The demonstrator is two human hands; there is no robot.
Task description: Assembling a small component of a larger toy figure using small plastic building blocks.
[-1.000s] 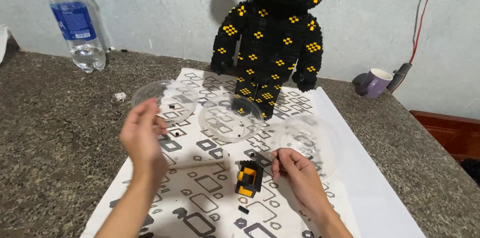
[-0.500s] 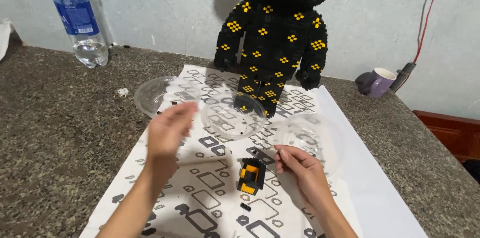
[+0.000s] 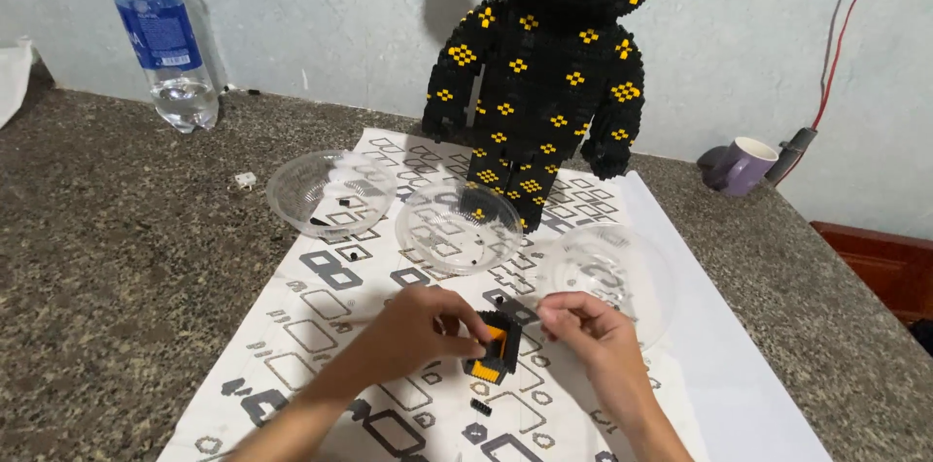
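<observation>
Small black-and-orange block piece (image 3: 494,347), blocky, unfinished.
Your left hand (image 3: 420,331) now pinches it, moved down from mid-air; right hand (image 3: 593,331) fingertips pressed together beside it.

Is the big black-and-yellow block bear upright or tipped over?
Upright. The block bear stands on its legs on the patterned sheet, behind the three clear bowls. Its head top is cropped.

A home hobby corner: granite counter (image 3: 117,258), mug (image 3: 741,166), brick-built bear (image 3: 549,83).

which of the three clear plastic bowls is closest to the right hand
The rightmost clear bowl, just above the right hand. The middle bowl and the left bowl lie farther off to the left.
</observation>
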